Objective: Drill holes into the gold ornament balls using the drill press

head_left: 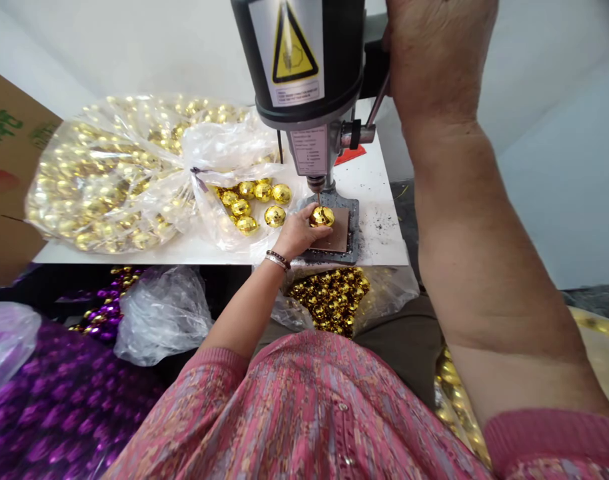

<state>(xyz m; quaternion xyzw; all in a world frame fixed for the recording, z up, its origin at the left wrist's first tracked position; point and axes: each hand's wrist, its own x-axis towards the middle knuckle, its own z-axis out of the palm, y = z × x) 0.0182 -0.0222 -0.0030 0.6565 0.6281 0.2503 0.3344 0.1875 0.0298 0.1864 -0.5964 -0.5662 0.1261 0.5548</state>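
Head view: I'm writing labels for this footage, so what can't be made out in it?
All in the head view:
- Right hand: cut off by the top edge, so its fingers and grip don't show.
- Drill press: its top is cut off by the same edge.
- Drill bit: too small to tell whether its tip touches the gold ball.
- Label below the motor housing: print too small to read.
- Cardboard box: cut off by the left edge.

A shiny, round gold ball [322,217] sits under the bit of the upright black-and-grey drill press [309,110], above its base.
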